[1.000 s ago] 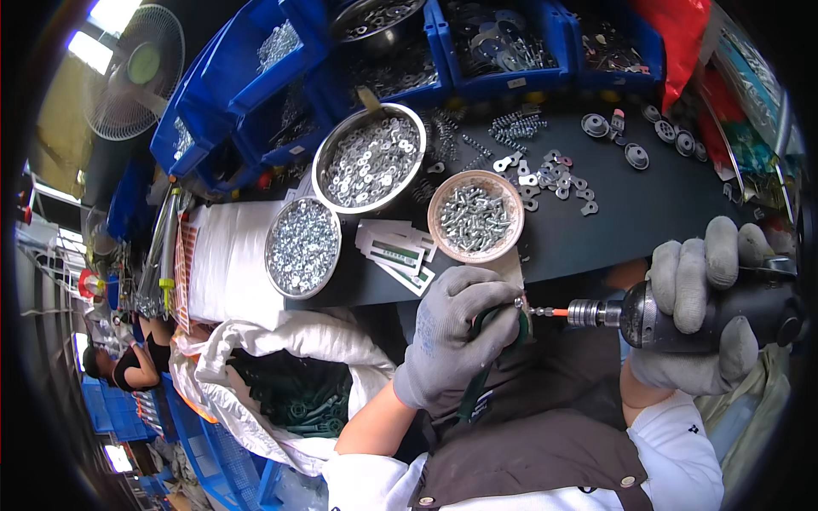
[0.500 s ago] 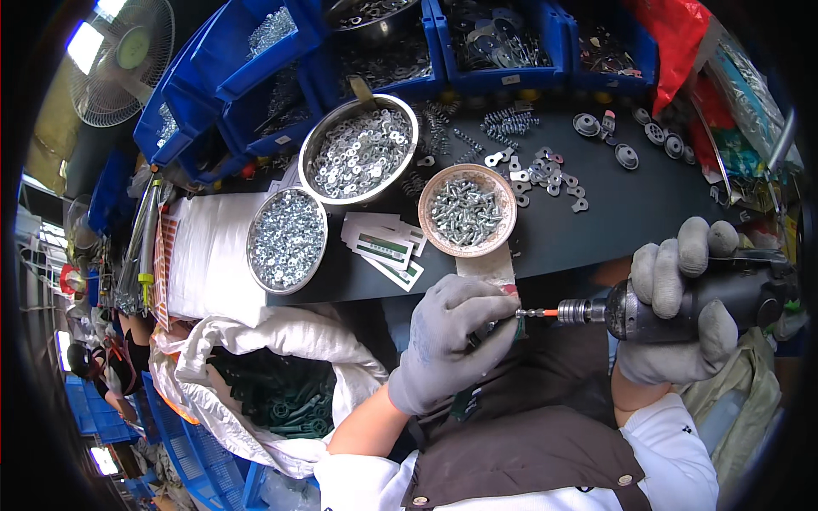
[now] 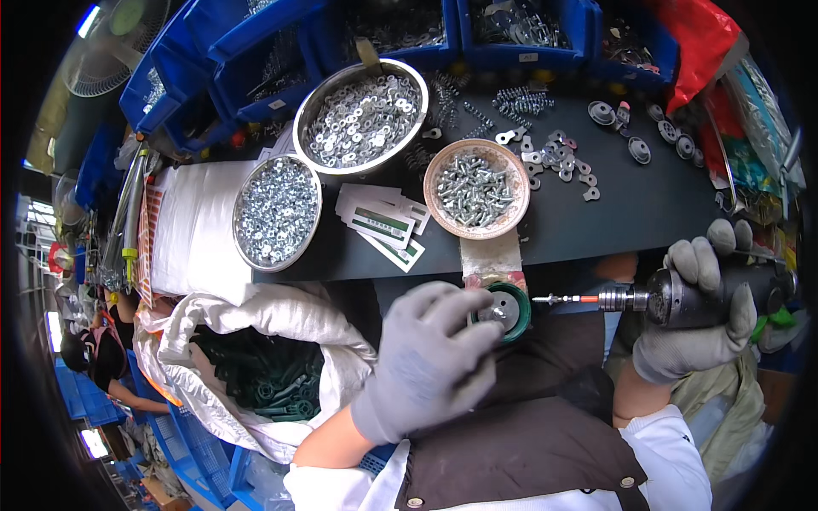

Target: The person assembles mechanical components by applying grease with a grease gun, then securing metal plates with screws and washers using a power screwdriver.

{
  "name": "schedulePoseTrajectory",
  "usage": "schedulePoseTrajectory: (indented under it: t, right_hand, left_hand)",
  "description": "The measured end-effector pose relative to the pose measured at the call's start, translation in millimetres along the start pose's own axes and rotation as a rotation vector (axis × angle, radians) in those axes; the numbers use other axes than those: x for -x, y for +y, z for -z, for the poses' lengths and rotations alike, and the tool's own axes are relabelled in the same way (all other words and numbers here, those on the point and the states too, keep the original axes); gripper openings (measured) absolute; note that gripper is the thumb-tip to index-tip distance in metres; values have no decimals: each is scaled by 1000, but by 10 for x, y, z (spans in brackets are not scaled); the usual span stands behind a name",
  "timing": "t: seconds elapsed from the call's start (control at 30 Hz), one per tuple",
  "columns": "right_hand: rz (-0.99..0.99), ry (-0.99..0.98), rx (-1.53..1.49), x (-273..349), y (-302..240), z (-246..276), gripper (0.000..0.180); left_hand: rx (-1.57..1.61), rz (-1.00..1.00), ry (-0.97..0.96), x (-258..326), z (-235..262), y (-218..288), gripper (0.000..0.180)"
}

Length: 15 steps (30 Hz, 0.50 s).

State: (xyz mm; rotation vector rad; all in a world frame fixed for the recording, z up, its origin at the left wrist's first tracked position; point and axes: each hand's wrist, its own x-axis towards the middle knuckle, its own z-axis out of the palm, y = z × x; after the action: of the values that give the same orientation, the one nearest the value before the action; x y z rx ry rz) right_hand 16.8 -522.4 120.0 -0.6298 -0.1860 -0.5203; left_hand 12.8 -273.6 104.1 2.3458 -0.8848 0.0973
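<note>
Dark worktop (image 3: 635, 209); screw-driving seems in hand.
Right hand (image 3: 686, 349) grips the driver (image 3: 680, 300); left hand (image 3: 434, 362) bends at the green cup (image 3: 523, 317) near the edge, hold unclear; aligning the bit (image 3: 588, 299) seems called for.

A power driver (image 3: 703, 303) and parts bins (image 3: 496, 57) mark a workshop.

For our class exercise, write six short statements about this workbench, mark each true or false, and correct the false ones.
1. The right hand holds a black power tool. True.
2. Both hands are bare. False: they wear grey gloves.
3. The left hand is by a round green part. True.
4. The sack holds only red parts. False: dark green parts lie in the white sack.
5. Coil springs lie on the dark tabletop. True.
6. The patterned bowl is empty. False: small metal pieces lie in the patterned bowl.
</note>
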Motion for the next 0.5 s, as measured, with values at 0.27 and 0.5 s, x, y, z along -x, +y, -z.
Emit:
schedulePoseTrajectory:
  t: [0.27,0.5]
  right_hand:
    - [-156,-152,296,167,124,-41,59]
    - [-326,-122,375,248,245,-61,61]
  left_hand:
    - [-143,84,-290,109,-270,22,62]
    - [-121,79,-286,142,-345,-25,58]
